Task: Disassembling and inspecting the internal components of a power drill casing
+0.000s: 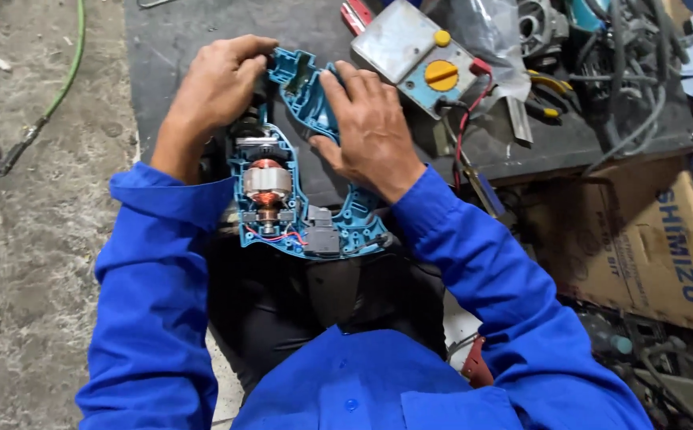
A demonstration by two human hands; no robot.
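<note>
Lying opened, the teal power-tool housing (307,191) is clamped by the left hand (215,87) and right hand (370,127), its copper-wound motor (267,181) seated, cover unfitted.

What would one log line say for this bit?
left hand: grips drill shell top | right hand: on handle side | motor: exposed | tester box: behind

Even, soft daylight; no hard shadows. Faint sheen on the grey box (401,41) beyond the right fingers (345,80). Centre sharp; edges slightly stretched and softer.
</note>
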